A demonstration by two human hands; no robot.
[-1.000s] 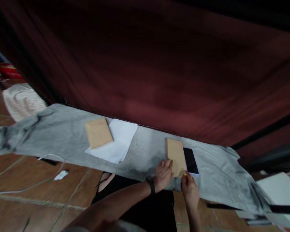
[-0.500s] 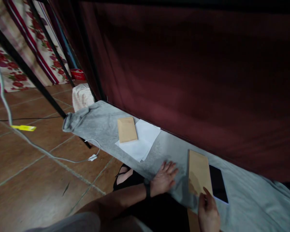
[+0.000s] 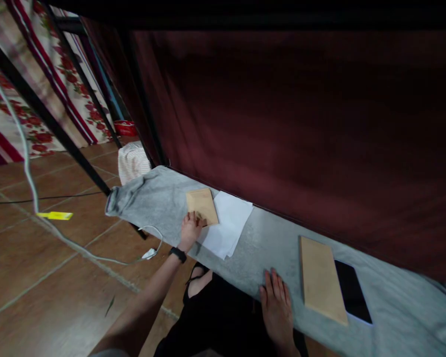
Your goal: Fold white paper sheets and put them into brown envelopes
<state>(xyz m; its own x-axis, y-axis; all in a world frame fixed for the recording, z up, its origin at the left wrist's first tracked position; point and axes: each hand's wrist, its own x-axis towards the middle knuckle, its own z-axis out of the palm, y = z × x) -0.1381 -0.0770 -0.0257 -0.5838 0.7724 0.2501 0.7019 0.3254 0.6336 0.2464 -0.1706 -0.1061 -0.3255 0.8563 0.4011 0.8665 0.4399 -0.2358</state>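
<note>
My left hand [image 3: 191, 229], with a dark band at the wrist, reaches to the near edge of a small stack of brown paper envelopes [image 3: 204, 203]. Its fingers rest on top of the envelopes, slightly apart. Partly beneath that stack lie loose sheets of white paper [image 3: 232, 218]. Flat on the grey cloth [image 3: 262, 243] near the front edge is my right hand [image 3: 278, 307], fingers stretched out, holding nothing. To its right lies a longer brown envelope or stack of them [image 3: 321, 280]. A dark-screened phone [image 3: 353, 291] sits along that envelope's right side.
A dark red curtain [image 3: 282, 124] hangs behind the cloth-covered surface. At the left are black metal poles [image 3: 59, 121] and a white cable [image 3: 27, 173] with a yellow tag [image 3: 59, 215] over the tiled floor. A striped white cloth [image 3: 133, 161] hangs near the far corner.
My left hand has moved left from the bare cloth to the small envelopes. My right hand has left the longer envelope and now lies flat on the cloth. The view has shifted slightly.
</note>
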